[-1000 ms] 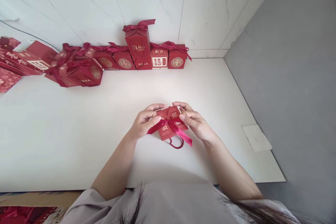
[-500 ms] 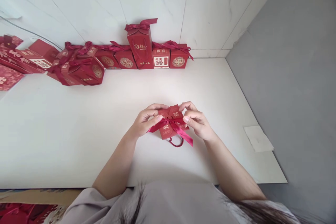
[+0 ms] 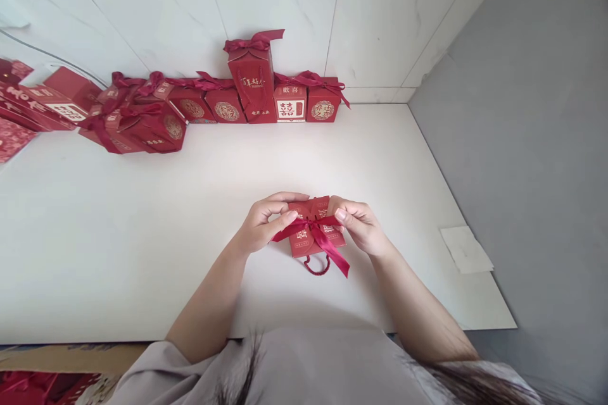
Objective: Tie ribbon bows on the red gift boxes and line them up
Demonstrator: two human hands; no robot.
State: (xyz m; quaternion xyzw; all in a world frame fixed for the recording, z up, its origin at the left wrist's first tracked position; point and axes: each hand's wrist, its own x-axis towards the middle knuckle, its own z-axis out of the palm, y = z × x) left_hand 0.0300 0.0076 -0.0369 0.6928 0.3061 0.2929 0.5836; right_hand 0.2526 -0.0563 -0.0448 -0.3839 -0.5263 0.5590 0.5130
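A small red gift box [image 3: 300, 245] with gold characters sits on the white table in front of me. A dark pink ribbon [image 3: 327, 245] is tied across its top, one tail hanging over the near side. My left hand [image 3: 268, 221] pinches the ribbon's left part with the thumb, its other fingers reaching along the box's far left side. On the right, my right hand [image 3: 358, 224] grips the ribbon between thumb and curled fingers. A twisted red cord handle [image 3: 317, 272] sticks out at the box's near side. The box's underside is hidden.
Several red boxes with ribbon bows stand along the tiled wall, among them a taller box [image 3: 251, 73] and a cluster at the left [image 3: 154, 130]. A white paper piece [image 3: 466, 249] lies near the table's right edge. An open carton [image 3: 85, 357] sits below the table's front left.
My right fingers have drawn in from the box's corner and closed on the ribbon. The ribbon's right part now stretches straight to them, and the box has turned slightly and shifted nearer.
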